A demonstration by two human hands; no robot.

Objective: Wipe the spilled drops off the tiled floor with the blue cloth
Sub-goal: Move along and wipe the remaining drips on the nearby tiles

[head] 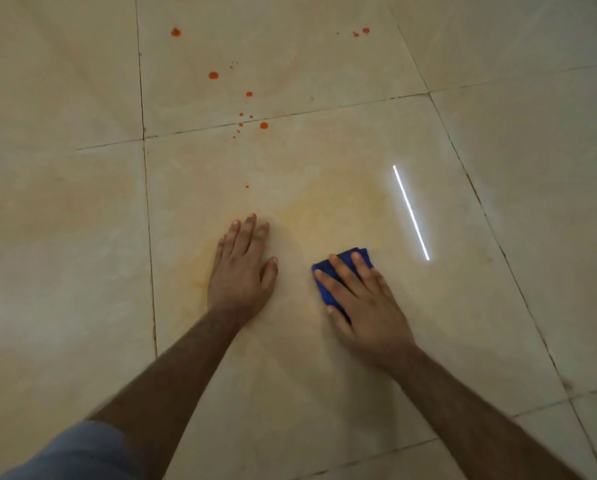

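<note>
My right hand (364,303) presses flat on the folded blue cloth (361,255), which lies on the beige tiled floor (82,237); most of the cloth is hidden under the palm and fingers. My left hand (243,268) rests flat on the floor to the left of the cloth, fingers together, holding nothing. Several orange-red drops (213,75) are scattered on the tiles ahead of both hands, the nearest small drop (246,185) just beyond my left fingertips. A faint yellowish smear (324,206) stains the tile around and ahead of the hands.
Dark grout lines (148,202) divide the large tiles. A bright thin line of reflected light (411,213) lies to the right of the cloth. A grey sleeve or trouser edge (82,452) shows at the bottom left.
</note>
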